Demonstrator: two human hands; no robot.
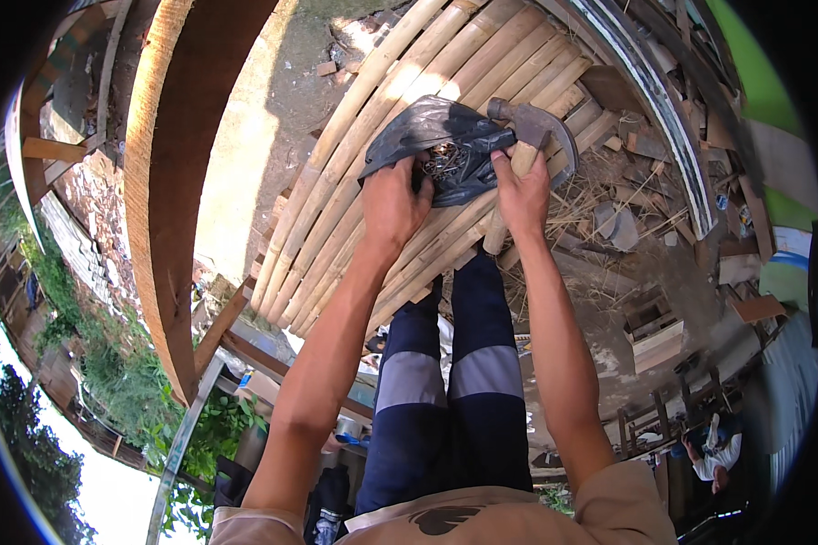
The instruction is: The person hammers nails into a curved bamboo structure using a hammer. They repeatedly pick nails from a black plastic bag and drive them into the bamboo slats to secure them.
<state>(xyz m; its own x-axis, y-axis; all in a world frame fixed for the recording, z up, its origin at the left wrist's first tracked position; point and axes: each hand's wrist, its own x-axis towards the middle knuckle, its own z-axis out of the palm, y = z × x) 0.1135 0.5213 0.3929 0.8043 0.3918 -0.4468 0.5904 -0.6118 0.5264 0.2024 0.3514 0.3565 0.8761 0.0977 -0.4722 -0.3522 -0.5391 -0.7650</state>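
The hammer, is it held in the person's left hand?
No, the right hand holds the hammer by its wooden handle, while the left hand is at the black bag.

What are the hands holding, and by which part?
The left hand holds the black bag beside its opening. The right hand grips the hammer by its wooden handle, close to the head.

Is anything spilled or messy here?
Messy, yes: right of the bamboo slats, straw and wood scraps lie jumbled. I see no spill from the black plastic bag; the thin metal bits sit inside.
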